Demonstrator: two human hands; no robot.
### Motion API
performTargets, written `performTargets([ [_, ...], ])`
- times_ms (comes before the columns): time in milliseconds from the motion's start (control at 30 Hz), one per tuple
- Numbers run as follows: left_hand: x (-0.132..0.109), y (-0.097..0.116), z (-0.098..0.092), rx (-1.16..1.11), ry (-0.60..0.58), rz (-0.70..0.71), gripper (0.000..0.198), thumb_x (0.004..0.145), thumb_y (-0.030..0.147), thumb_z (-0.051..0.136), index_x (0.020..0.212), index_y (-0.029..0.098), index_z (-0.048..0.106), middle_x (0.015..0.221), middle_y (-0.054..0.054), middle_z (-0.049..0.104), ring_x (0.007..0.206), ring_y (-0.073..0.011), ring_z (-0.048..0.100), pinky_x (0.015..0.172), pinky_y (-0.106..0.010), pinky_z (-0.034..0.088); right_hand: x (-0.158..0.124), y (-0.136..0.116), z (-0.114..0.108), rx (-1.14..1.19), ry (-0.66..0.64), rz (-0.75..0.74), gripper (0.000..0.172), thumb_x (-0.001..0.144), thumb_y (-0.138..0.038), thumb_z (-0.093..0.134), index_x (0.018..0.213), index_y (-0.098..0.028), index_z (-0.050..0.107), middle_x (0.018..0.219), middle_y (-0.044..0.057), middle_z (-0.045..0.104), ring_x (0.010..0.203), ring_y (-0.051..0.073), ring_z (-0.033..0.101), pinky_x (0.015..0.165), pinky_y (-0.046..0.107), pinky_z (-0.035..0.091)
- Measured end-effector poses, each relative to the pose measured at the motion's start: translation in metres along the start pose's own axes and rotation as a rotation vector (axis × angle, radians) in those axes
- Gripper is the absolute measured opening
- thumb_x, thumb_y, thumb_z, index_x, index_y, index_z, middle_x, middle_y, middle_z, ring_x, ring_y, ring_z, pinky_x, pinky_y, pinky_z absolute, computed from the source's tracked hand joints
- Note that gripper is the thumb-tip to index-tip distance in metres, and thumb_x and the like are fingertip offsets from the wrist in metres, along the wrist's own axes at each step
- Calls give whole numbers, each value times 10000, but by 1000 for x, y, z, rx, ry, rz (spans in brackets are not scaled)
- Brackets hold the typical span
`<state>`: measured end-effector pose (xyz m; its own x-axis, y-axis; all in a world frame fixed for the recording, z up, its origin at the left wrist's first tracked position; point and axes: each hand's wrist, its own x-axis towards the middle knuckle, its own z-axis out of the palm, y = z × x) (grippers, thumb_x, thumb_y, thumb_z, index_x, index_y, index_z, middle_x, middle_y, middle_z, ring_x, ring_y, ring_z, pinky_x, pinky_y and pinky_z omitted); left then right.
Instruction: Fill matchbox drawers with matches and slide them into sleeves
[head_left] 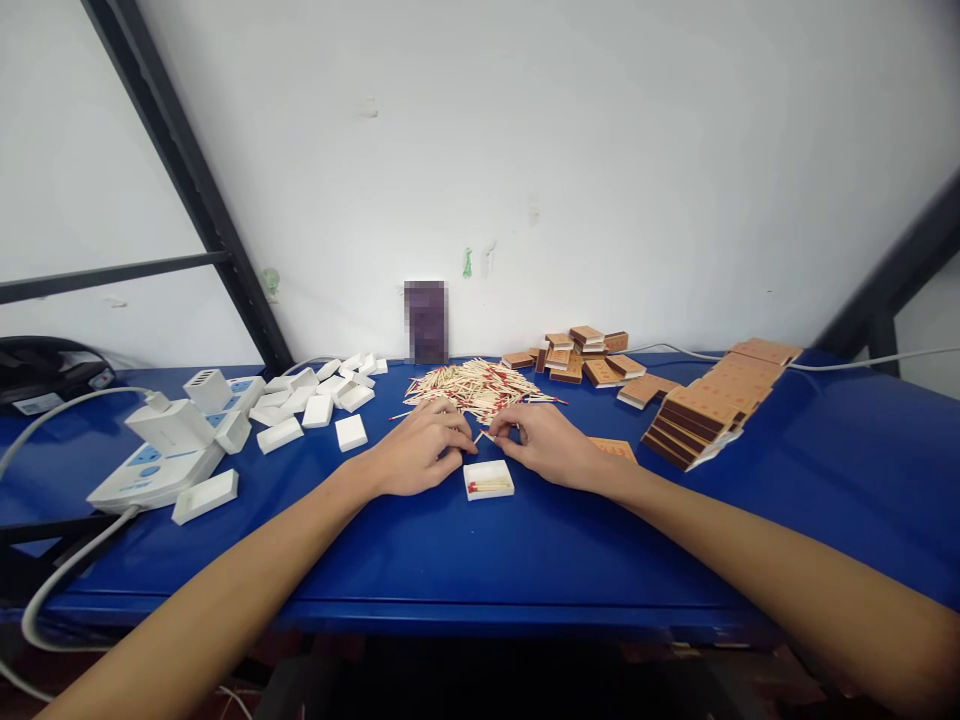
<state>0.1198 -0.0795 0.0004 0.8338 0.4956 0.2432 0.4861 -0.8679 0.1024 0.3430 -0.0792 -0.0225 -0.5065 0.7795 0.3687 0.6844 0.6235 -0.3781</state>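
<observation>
A small white matchbox tray (pixel 489 479) with a few red-tipped matches in it lies on the blue table (pixel 480 560) between my hands. My left hand (pixel 420 448) rests just left of it, fingers curled and pinched on matches at the near edge of the loose match pile (pixel 476 385). My right hand (pixel 544 445) sits just right of the tray, fingertips pinched on matches beside my left fingertips. A flat brown sleeve (pixel 616 448) lies partly under my right wrist.
Several empty white trays (pixel 322 400) lie at the left. A white power strip with adapters (pixel 169 445) and cables sits at the far left. Brown matchbox sleeves (pixel 581 355) are heaped behind; flat sleeve stacks (pixel 709 405) lie at the right. A dark box (pixel 426 322) leans on the wall.
</observation>
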Motion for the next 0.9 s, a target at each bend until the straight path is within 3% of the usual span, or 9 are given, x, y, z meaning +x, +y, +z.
performTargets([
  [300,2,3,0,-44,17,25,347,840,102,430,992,214,722,1028,-18,697,1010,-207,518,974,-398,399,0,-3,-3,-175,16,69,181,830,-117,543,905,-221,672,916,28,729,859,194,650,691,269,421],
  [567,0,0,1,-50,29,6,350,793,84,456,988,221,712,984,-1,708,1022,-199,531,955,-372,422,-1,-3,-2,-101,-57,-71,233,856,-76,513,955,-202,682,963,37,719,894,186,641,769,287,440],
  [900,-2,0,1,-79,35,-61,334,781,80,457,1016,203,660,1035,-33,660,1046,-202,547,963,-371,416,-4,2,-4,-120,-118,-169,292,898,-103,484,1011,-225,723,996,58,668,877,176,616,746,286,440],
])
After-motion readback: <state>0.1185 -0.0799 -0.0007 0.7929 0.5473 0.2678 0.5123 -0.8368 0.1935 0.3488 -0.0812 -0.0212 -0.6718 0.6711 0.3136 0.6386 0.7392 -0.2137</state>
